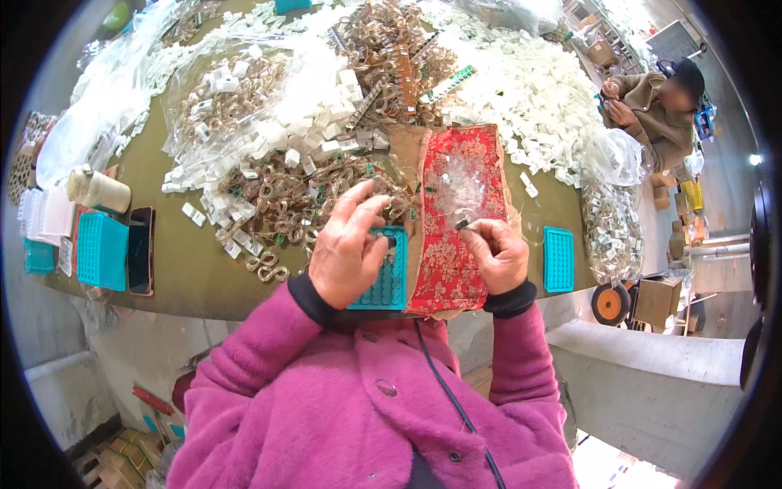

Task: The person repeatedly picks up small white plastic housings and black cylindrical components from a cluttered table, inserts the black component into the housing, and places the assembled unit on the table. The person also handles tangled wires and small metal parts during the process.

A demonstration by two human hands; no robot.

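My left hand (346, 253) is over a turquoise tray (397, 297) with rows of round pockets. Its thumb and forefinger close on a small dark piece (391, 242), while the other fingers stretch out. Over a red floral cloth (452, 281), my right hand (498, 257) pinches another small dark piece (463, 224); what kind of part it is, I cannot make out. Small clear bits (458, 189) lie on the cloth's far half. Just beyond my left hand is a heap of coiled brownish wire parts (281, 196).
White small boxes (546, 98) pile up across the far table. At left stand turquoise trays (103, 251), a phone (141, 251) and a lidded jar (99, 189). A turquoise tray (559, 259) and a filled clear bag (615, 232) are at right. Another person (660, 114) works beyond.
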